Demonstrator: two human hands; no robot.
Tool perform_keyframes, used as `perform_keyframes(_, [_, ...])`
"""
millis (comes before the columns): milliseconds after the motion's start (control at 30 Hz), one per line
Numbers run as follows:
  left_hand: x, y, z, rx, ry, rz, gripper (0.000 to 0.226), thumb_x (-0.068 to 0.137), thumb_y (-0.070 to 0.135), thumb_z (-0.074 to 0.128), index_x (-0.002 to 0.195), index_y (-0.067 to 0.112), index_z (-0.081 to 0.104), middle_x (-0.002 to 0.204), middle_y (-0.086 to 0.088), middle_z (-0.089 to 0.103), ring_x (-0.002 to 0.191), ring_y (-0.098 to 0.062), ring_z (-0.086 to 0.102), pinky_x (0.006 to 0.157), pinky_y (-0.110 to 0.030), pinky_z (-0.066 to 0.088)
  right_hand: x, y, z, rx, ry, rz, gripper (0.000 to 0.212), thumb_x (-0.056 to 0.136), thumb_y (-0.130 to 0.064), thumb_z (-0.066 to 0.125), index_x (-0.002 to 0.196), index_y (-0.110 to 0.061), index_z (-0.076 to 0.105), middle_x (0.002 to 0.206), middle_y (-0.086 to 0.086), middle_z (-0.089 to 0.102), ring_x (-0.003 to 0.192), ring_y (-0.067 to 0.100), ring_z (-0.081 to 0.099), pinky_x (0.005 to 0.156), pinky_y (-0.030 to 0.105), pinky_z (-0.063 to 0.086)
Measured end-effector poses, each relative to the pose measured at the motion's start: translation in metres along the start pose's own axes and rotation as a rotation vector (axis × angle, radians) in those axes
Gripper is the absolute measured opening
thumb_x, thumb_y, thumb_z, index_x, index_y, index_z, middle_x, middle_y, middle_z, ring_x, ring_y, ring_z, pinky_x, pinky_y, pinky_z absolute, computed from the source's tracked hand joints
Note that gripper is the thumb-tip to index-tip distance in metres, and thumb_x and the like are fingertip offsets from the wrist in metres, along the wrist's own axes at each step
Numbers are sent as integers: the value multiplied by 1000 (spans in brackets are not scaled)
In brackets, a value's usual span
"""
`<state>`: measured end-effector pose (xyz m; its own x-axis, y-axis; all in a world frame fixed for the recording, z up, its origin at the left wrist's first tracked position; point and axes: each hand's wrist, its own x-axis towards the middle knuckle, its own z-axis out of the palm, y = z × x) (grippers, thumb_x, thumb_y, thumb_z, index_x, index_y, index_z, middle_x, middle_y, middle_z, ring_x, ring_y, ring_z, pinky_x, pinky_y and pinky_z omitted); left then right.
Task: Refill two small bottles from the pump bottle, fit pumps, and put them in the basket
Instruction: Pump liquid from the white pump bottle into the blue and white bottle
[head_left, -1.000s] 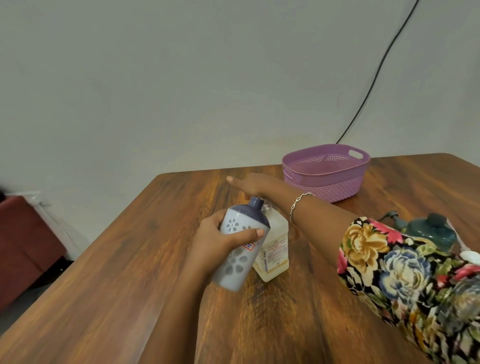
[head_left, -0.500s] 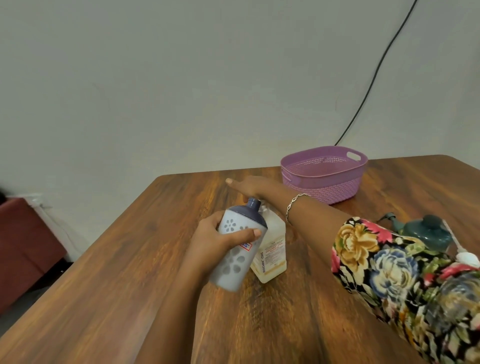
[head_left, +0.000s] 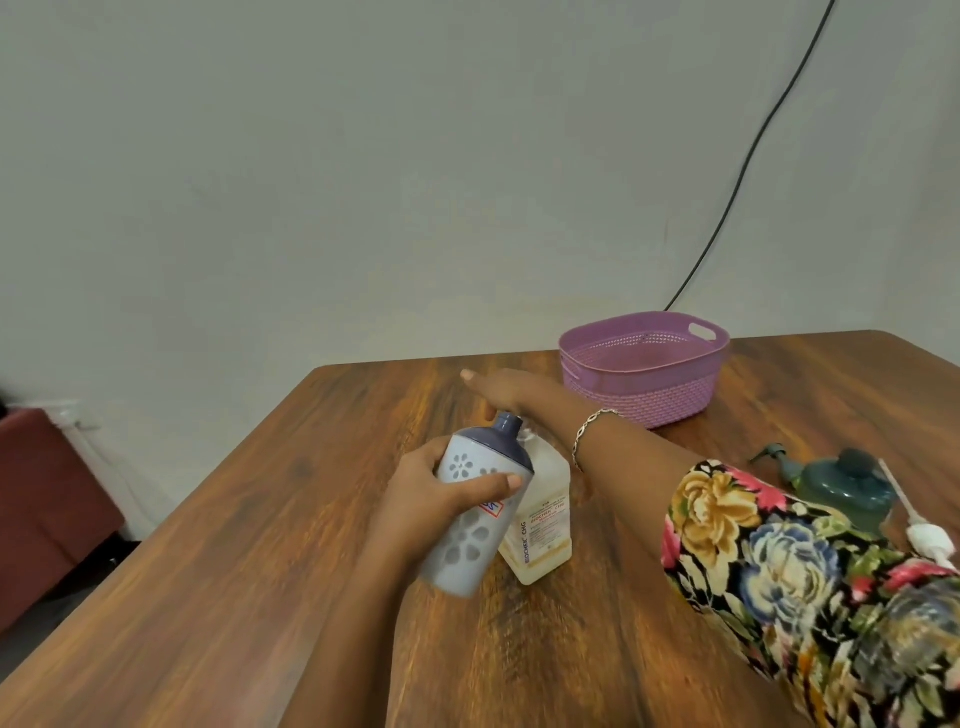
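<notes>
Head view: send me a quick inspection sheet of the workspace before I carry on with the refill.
Surface: wooden table, no spills seen.
Job's things: grey bottle, dark top, no pump, tilted; clear bottle stands on the table just behind it; green bottle with a pump at far right, partly hidden; loose white pump beside it; purple basket, nothing seen inside.
Clutter: nothing seen.
Grips: left hand holds the grey bottle; right hand reaches across beyond both bottles, fingers straight, holding nothing.
Cables: black cable runs down the wall behind the basket.
Surroundings: grey wall; dark red seat at left.
</notes>
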<state>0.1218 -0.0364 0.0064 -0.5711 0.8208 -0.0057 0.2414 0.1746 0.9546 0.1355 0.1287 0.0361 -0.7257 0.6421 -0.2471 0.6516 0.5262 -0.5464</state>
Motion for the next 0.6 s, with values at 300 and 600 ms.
perform_keyframes(300, [2, 4, -5, -17, 4, 9, 38, 64, 25, 80, 95, 13, 63, 78, -9, 72, 62, -21, 69, 53, -26, 53, -3, -5, -13, 133, -11, 0, 72, 96, -57, 20, 131, -1, 49, 134, 19, 49, 110, 33, 53, 76, 36, 42])
perform_keyframes(600, [0, 1, -2, -50, -5, -3, 53, 47, 35, 78, 93, 15, 62, 76, -7, 72, 60, -19, 68, 51, -26, 52, 3, 3, -1, 88, 59, 40, 62, 100, -46, 23, 131, 3, 46, 123, 21, 55, 83, 24, 51, 72, 30, 40])
